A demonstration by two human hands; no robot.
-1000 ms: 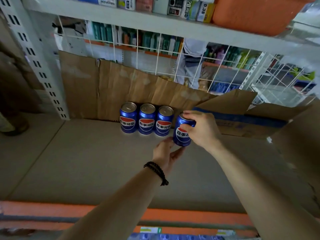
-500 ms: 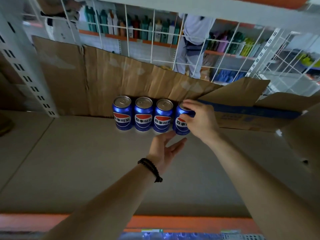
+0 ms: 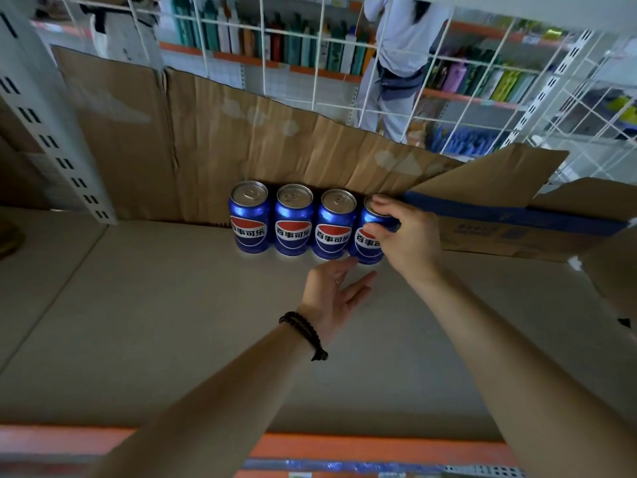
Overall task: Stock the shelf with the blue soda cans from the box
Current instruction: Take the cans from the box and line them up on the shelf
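The right hand grips the top of the fourth can, which stands on the shelf at its back edge, touching the third can. The left hand is open, fingers spread, just in front of it.

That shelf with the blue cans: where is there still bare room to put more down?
Bare shelf board runs left of the four-can row, out to the slotted upright, and in front of it down to the orange edge. It is crowded on the right: the right hand grips the end can beside the cardboard box.
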